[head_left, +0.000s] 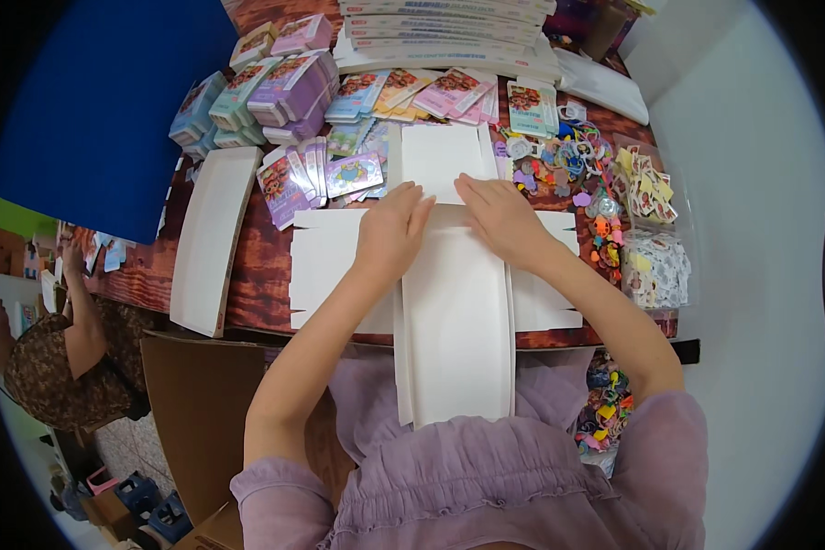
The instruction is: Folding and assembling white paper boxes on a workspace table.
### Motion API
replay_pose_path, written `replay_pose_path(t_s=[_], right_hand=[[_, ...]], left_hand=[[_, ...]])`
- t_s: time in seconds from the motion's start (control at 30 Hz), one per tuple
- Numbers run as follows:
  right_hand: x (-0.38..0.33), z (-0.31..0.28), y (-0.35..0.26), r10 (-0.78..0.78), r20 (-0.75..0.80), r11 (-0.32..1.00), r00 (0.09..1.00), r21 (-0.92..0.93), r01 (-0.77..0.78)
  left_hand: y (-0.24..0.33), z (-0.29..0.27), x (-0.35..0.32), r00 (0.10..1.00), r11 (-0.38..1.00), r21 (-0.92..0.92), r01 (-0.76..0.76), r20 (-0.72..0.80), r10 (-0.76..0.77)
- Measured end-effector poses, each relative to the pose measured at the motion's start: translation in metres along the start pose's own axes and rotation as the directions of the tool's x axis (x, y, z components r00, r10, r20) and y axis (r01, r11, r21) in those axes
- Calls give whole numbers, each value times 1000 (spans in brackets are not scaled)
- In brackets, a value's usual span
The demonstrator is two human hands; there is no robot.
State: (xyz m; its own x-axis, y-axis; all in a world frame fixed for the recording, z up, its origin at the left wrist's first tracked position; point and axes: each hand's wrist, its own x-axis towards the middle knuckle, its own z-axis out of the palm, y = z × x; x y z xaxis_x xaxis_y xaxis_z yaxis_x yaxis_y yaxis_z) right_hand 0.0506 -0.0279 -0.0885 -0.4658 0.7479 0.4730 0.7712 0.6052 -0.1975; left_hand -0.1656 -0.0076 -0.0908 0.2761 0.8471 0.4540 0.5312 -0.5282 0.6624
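A white cardboard box blank (458, 312), partly folded, lies in front of me in a cross shape. Its near panel, with raised side edges, reaches past the table edge toward my lap. Wide flaps (325, 261) spread to the left and right, with slits at their ends. My left hand (392, 229) is closed on the left side of the crease below the far panel (442, 156). On the right end of that same crease, my right hand (502, 218) grips the cardboard, its thumb turned inward. The undersides of the fingers are hidden.
Left of the blank stands a shallow white tray (213, 238). Behind are stacked card packs (293, 87), fanned packets (449, 92) and piled flat boxes (449, 37). Colourful charms (559, 160) and sticker bags (655, 266) lie right. An open carton (197, 412) stands below; another person (78, 357) works at far left.
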Motion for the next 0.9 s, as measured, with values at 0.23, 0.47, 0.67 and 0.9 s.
replay_pose_path(t_s=[0.23,0.47,0.67,0.9], right_hand=[[23,-16,34,400,443,595,803,541,-595],[40,-18,26,300,565,753,769,355,-554],[26,4,18,72,191,994,979,67,-86],[38,-8,20,72,360,996,930,19,-84]], left_hand=[[-5,-24,48,861,965,64,253,441,-255],[-3,-19,68,747,961,140,237,607,-272],[-8,-12,64,801,978,205,-27,591,-101],[-17,-5,55,772,870,234,-433,595,224]])
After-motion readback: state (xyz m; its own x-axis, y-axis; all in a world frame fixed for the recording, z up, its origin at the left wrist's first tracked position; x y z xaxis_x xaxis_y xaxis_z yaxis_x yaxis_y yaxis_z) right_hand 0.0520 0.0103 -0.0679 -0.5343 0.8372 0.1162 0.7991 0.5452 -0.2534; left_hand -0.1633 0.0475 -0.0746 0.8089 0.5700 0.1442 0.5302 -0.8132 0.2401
